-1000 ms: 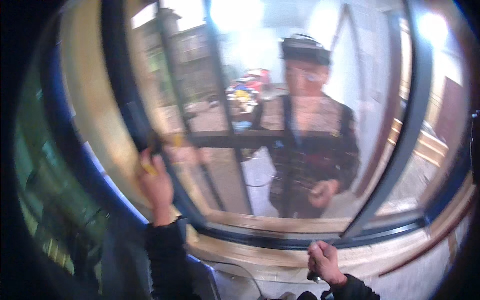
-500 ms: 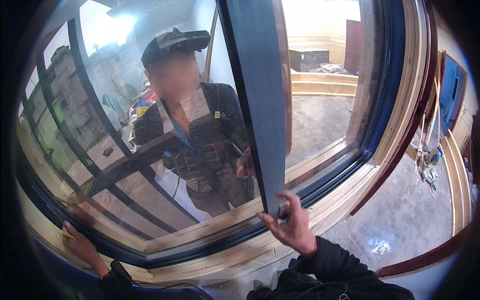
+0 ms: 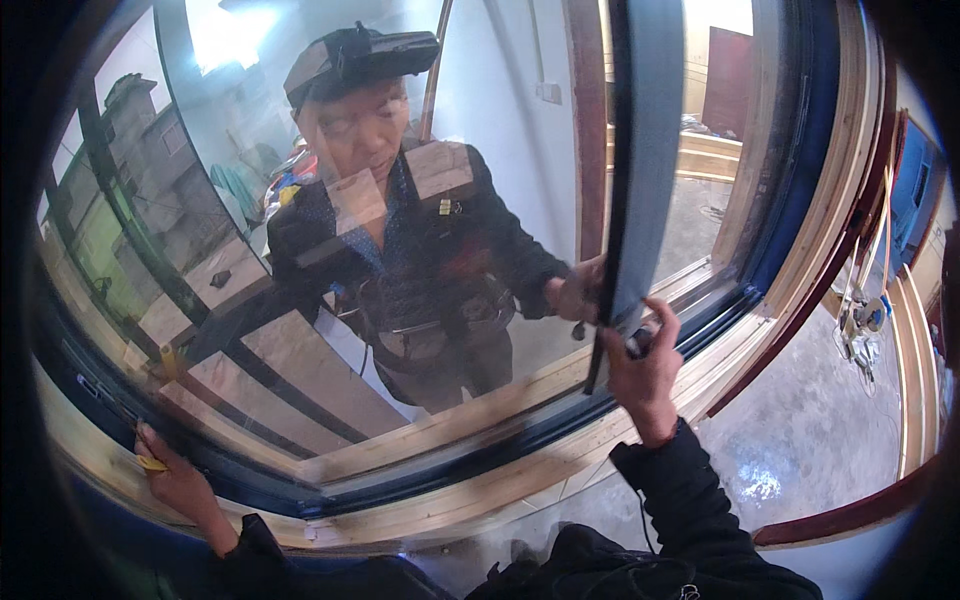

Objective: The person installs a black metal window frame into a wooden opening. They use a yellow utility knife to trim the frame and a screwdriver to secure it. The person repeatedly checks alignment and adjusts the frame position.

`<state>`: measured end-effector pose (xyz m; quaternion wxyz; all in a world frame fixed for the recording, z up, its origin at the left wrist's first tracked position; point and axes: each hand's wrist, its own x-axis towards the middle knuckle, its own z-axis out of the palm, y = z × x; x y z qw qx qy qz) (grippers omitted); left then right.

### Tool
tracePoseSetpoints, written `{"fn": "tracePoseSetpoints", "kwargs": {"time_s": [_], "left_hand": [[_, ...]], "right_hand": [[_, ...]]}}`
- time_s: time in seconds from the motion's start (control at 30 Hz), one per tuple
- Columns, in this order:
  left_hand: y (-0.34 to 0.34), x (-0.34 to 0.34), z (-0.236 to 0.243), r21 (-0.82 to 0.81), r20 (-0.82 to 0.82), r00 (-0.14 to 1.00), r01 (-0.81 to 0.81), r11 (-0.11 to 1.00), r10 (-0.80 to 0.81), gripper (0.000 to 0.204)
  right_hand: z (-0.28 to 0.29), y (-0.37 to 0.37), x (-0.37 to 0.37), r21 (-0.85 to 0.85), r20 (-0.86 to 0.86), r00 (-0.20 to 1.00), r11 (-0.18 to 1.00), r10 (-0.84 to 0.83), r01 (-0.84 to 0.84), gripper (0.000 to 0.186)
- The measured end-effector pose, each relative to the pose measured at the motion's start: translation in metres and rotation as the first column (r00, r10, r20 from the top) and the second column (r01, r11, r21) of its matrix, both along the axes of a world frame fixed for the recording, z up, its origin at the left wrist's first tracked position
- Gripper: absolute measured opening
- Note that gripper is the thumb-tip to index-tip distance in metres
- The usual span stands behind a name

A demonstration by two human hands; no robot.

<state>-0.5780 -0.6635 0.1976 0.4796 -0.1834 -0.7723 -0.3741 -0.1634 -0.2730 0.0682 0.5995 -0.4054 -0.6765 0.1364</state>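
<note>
A glass sliding window sash with a dark grey stile (image 3: 640, 190) stands in a dark track (image 3: 450, 475) set in a pale wooden frame. My right hand (image 3: 648, 385) is at the lower part of the stile, thumb and curled fingers at its edge. Within those fingers shows a small dark thing (image 3: 638, 345), whose kind I cannot make out. At the lower left corner, my left hand (image 3: 180, 490) rests against the frame, fingers closed round a small yellow thing (image 3: 152, 464). The glass mirrors my arms and body.
Dark bars (image 3: 130, 215) and buildings show through the glass at left. To the right lie a concrete floor (image 3: 800, 430), long wooden strips (image 3: 910, 370) and a hanging bundle of metal pieces and cords (image 3: 862, 325). A dark red edge (image 3: 850, 525) curves along the lower right.
The sash stile has shifted to the right. My right hand has moved up and right with it, its fingers now curled at the stile's edge. My left hand has barely moved.
</note>
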Motion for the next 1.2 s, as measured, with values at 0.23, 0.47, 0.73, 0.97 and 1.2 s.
{"fn": "tracePoseSetpoints", "kwargs": {"time_s": [0.23, 0.47, 0.73, 0.97, 1.2], "left_hand": [[0.047, 0.061, -0.005, -0.025, 0.080, 0.991, 0.107, 0.994, -0.105, 0.042], [0.082, 0.106, 0.011, -0.311, -0.072, 0.944, 0.287, 0.906, -0.323, 0.043], [0.090, 0.150, -0.049, -0.149, 0.177, 0.742, 0.669, 0.728, -0.646, 0.054], [0.134, 0.189, -0.125, -0.053, 0.279, 0.624, 0.769, 0.637, -0.730, 0.070], [0.162, 0.209, -0.141, 0.016, 0.225, 0.614, 0.774, 0.633, -0.757, 0.063]], "right_hand": [[0.002, 0.044, 0.044, -0.152, -0.009, 0.974, 0.963, -0.227, 0.223, 0.056], [0.002, 0.099, 0.091, -0.077, -0.037, 0.946, 0.945, -0.321, 0.318, 0.046], [0.004, 0.145, 0.136, -0.080, 0.061, 0.897, 0.894, -0.438, 0.441, 0.052], [-0.001, 0.164, 0.160, -0.091, 0.136, 0.897, 0.896, -0.421, 0.434, 0.055], [-0.010, 0.167, 0.167, -0.111, 0.185, 0.922, 0.925, -0.339, 0.363, 0.066]]}}
